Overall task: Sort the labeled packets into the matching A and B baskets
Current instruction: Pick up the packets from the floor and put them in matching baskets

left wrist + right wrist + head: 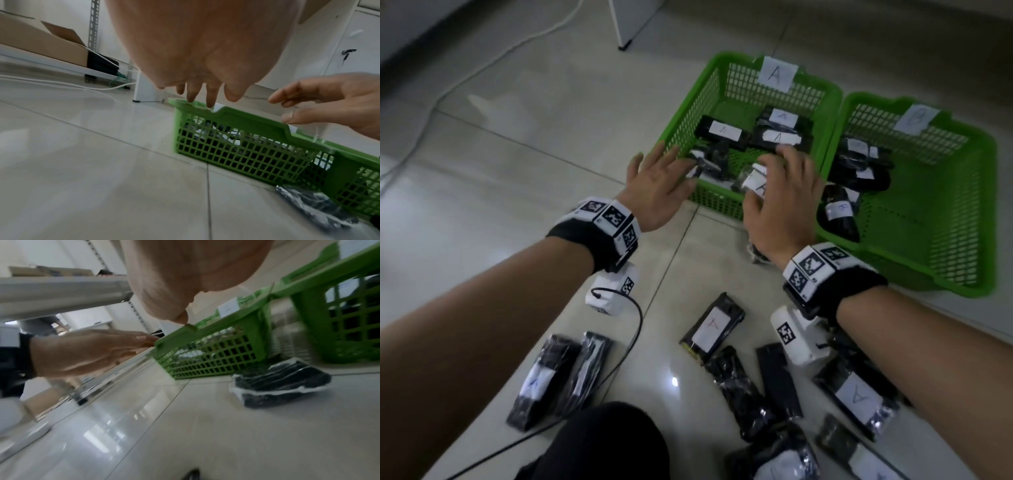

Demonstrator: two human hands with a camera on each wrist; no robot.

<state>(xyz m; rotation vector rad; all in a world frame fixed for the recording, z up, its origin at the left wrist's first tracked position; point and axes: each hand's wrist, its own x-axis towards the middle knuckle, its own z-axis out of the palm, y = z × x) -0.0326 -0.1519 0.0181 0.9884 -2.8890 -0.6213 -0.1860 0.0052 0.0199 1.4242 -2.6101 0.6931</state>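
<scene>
Two green baskets stand side by side on the tiled floor: basket A [698, 106] and, to its right, basket B [945, 219], each with a paper letter tag. Black packets with white A labels [724, 132] lie in basket A, and one [753, 180] sits just under my right thumb. Packets marked B [839, 212] lie in basket B. My left hand [661, 171] hovers with fingers spread over basket A's near left corner and holds nothing. My right hand [780, 178] hovers, fingers spread and empty, over its near right side. Several labeled packets [712, 329] lie on the floor nearer to me.
One packet [281, 382] lies on the floor against the baskets' front, below my right wrist. A white cable [482, 65] runs across the floor at far left. A white furniture leg [626, 27] stands behind basket A. My dark-clothed knee [602, 442] is at the bottom.
</scene>
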